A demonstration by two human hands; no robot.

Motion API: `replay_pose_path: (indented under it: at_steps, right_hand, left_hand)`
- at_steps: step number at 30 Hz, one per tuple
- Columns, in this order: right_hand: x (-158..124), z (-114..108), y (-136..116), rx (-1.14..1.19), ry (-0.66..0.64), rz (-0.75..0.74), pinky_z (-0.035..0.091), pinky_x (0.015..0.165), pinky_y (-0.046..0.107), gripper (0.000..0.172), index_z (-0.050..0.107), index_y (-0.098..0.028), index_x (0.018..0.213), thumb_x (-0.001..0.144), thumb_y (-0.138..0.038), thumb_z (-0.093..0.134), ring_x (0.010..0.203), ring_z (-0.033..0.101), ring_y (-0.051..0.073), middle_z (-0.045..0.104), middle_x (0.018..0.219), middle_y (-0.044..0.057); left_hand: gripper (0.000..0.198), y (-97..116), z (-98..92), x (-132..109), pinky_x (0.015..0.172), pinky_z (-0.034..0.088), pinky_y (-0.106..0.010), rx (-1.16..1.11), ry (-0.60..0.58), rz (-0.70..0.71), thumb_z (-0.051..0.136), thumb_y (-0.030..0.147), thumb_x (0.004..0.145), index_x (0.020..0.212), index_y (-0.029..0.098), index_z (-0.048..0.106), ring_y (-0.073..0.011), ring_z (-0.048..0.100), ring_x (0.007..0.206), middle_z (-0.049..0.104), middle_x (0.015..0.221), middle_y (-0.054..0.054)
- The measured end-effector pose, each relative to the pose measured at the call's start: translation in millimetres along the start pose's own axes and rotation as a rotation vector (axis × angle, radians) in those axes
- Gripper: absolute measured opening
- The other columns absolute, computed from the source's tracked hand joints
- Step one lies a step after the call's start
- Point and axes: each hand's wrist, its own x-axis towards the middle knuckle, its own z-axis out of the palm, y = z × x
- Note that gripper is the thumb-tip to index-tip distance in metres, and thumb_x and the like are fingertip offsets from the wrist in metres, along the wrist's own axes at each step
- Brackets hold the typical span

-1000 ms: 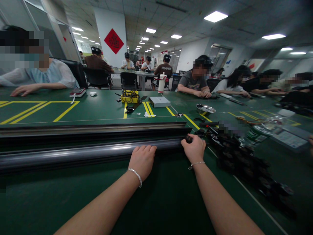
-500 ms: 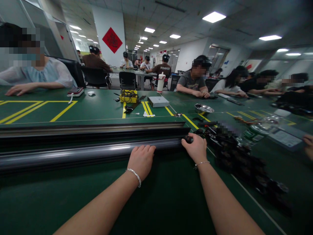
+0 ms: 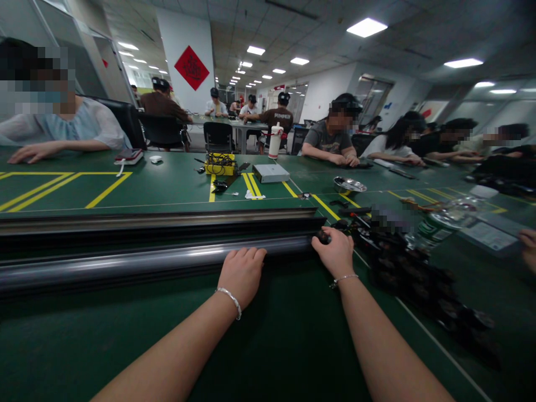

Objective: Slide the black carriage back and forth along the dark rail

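Observation:
A long, shiny dark tube (image 3: 138,258) lies across the green table and runs out of view at the left. My left hand (image 3: 242,276), with a bracelet at the wrist, is closed over the tube near its right part, fingers curled on top. At the tube's right end, my right hand (image 3: 337,251) grips a small round black end piece (image 3: 323,238) between thumb and fingers. How the end piece sits against the tube is partly hidden by that hand. Just behind lies a long dark channel-shaped rail (image 3: 167,222), parallel to the tube.
Right of my right hand, black parts (image 3: 419,279) are heaped along the table (image 3: 104,346). Beyond them stand a green-labelled plastic container (image 3: 439,229) and a grey box (image 3: 489,234). Farther back are a metal bowl (image 3: 350,186), a flat box (image 3: 271,173) and a yellow box (image 3: 220,164). Several people sit around.

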Motion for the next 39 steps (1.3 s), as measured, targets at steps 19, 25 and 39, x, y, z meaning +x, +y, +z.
replay_pose_path:
  at_steps: [19, 25, 39]
  right_hand:
    - [1.7, 3.5, 4.0, 0.006, 0.028, 0.007, 0.023, 0.093, 0.044, 0.022, 0.057, -0.018, 0.075, 0.064, -0.037, 0.050, 0.098, 0.051, 0.025, 0.062, 0.101, 0.009]
    - [3.2, 5.3, 7.7, -0.001, 0.039, 0.008, 0.026, 0.093, 0.042, 0.025, 0.058, -0.018, 0.080, 0.064, -0.035, 0.051, 0.095, 0.054, 0.024, 0.063, 0.100, 0.008]
    - [3.8, 4.4, 7.1, -0.021, 0.055, -0.019, 0.032, 0.090, 0.040, 0.030, 0.061, -0.015, 0.086, 0.065, -0.033, 0.051, 0.093, 0.056, 0.025, 0.064, 0.097, 0.010]
  left_hand:
    - [0.022, -0.3, -1.0, 0.2, 0.073, 0.034, -0.033, -0.002, -0.021, -0.007, 0.041, 0.023, 0.085, 0.104, 0.024, 0.051, -0.0186, 0.053, 0.085, 0.061, 0.093, -0.003]
    - [0.022, 0.5, -2.9, 0.3, 0.073, 0.034, -0.033, 0.000, -0.032, -0.013, 0.042, 0.022, 0.085, 0.104, 0.024, 0.051, -0.0190, 0.053, 0.085, 0.061, 0.092, -0.004]
    - [0.023, 0.1, -2.0, -0.1, 0.073, 0.034, -0.033, 0.005, -0.027, -0.010, 0.040, 0.022, 0.086, 0.105, 0.023, 0.051, -0.0189, 0.053, 0.085, 0.062, 0.092, -0.004]
